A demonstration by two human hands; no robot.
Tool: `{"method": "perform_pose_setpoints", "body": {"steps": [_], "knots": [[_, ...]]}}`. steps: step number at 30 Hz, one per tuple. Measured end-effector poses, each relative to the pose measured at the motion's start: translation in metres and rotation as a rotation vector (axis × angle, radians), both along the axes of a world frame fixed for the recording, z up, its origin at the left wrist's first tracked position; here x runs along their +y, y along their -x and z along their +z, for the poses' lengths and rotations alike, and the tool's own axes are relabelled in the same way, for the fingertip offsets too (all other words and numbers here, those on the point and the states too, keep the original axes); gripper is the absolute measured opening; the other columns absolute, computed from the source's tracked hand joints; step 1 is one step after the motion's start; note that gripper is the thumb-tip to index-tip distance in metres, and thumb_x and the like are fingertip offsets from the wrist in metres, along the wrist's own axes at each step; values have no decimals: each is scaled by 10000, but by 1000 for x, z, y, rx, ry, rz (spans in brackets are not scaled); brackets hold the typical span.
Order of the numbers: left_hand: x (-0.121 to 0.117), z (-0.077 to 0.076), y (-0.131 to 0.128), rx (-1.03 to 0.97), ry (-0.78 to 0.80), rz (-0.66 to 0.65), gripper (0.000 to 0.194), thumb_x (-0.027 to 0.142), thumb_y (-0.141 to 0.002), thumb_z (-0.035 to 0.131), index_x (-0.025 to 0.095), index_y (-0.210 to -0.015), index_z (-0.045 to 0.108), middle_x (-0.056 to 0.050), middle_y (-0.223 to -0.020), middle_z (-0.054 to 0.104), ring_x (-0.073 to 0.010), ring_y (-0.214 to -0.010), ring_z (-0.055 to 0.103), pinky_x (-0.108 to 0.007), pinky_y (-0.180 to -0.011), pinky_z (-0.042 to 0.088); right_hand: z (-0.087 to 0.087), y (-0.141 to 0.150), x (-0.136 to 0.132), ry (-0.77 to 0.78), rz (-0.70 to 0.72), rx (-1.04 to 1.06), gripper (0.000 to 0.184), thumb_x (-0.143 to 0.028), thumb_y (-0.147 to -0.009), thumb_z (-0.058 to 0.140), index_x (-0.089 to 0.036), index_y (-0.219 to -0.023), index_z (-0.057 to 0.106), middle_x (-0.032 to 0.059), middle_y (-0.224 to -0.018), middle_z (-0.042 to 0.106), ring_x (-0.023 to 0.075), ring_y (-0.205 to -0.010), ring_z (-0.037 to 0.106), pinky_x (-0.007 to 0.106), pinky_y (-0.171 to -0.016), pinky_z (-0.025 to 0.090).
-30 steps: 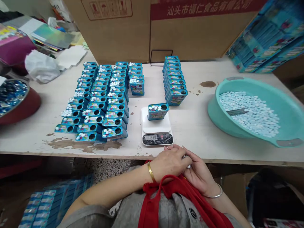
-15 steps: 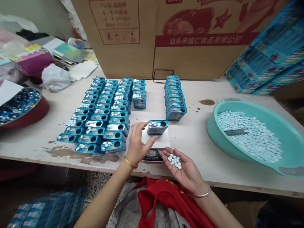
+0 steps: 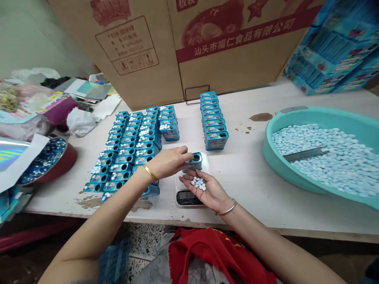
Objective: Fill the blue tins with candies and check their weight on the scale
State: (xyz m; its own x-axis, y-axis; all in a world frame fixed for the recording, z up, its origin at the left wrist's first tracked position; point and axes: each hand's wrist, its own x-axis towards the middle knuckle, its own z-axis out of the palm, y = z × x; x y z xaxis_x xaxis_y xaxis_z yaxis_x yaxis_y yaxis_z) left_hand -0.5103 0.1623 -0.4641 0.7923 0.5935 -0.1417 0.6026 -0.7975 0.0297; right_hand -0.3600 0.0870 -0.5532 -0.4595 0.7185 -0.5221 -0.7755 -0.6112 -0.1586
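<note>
A small blue tin [image 3: 196,161] with a round hole in its top sits over the white kitchen scale [image 3: 206,161]. My left hand [image 3: 170,162] reaches across the tin's left end, fingers bent together around it and covering part of its top. My right hand [image 3: 211,193] lies palm up just in front, cupping a small heap of pale blue-white candies [image 3: 198,183], its fingertips close to the tin. The scale's dark display [image 3: 187,196] shows no readable figure.
Rows of blue tins [image 3: 127,145], many with candies on top, stand left; another column [image 3: 215,136] stands behind the scale. A turquoise basin [image 3: 271,152] of candies with a metal scoop [image 3: 306,154] is right. A red bowl [image 3: 69,159] is far left, a large carton [image 3: 142,90] behind.
My left hand has closed in over the tin from beside it. My right hand, still cupping candies, has moved left and up to the tin. The view has turned slightly.
</note>
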Motion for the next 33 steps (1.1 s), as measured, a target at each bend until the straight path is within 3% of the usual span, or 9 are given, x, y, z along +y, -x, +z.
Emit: {"method": "perform_pose_setpoints", "body": {"steps": [4,8,10,13,15,19,23,28,33], "knots": [[7,4,1,-10,97,15,132,255,-891,495,170,-967,562,-39,-903,545,-129,-732,529,-227,-607,382,3,12,5,-7,19,45,218,-128,-897,423,-65,-875,631,110,-776,716,196,-873,711,317,-872,565],[9,11,2,-166,220,-8,120,261,-891,505,157,-922,558,-36,-871,547,-115,-714,517,-218,-628,400,12,19,10,16,-19,55,246,-86,-889,384,-75,-834,623,97,-752,714,192,-837,713,335,-866,570],[-1,14,-1,-226,265,-18,147,282,-903,497,153,-926,564,-42,-881,552,-120,-736,527,-223,-648,418,15,21,10,21,-50,71,233,-70,-877,394,-92,-815,618,81,-740,715,170,-763,710,339,-821,587],[-26,19,-8,-231,304,-61,171,287,-907,496,165,-991,583,-59,-940,568,-142,-808,555,-239,-684,444,18,17,4,41,-62,100,221,-90,-874,414,-116,-770,608,37,-640,687,125,-558,660,257,-585,600],[-43,21,-9,-282,286,-61,185,273,-912,486,175,-1035,584,-68,-971,578,-149,-842,565,-249,-706,457,21,8,-6,44,-54,115,235,-112,-885,410,-106,-767,614,38,-615,675,122,-523,646,231,-522,584],[-59,19,8,-624,75,187,150,258,-915,491,174,-990,591,-51,-889,602,-123,-764,556,-245,-679,460,20,-23,-32,129,-62,13,234,-122,-888,417,-51,-869,639,140,-815,725,202,-856,713,304,-788,600],[-63,4,31,-816,-16,458,108,272,-883,549,178,-881,602,-12,-778,596,-107,-694,538,-237,-628,443,7,-61,-54,223,-191,-148,220,-100,-871,435,-71,-910,649,135,-879,731,207,-942,701,283,-816,596],[-65,-18,36,-817,54,522,129,295,-878,557,178,-905,607,-11,-795,593,-105,-699,540,-237,-623,445,-7,-84,-66,215,-278,-230,199,-94,-846,477,-84,-922,661,142,-915,732,215,-960,698,289,-817,600],[-56,-24,31,-860,79,530,152,297,-874,569,173,-957,595,-24,-870,598,-95,-713,549,-226,-624,458,-2,-77,-68,188,-251,-208,209,-99,-846,484,-62,-957,657,162,-941,729,222,-969,695,301,-851,588]]}}
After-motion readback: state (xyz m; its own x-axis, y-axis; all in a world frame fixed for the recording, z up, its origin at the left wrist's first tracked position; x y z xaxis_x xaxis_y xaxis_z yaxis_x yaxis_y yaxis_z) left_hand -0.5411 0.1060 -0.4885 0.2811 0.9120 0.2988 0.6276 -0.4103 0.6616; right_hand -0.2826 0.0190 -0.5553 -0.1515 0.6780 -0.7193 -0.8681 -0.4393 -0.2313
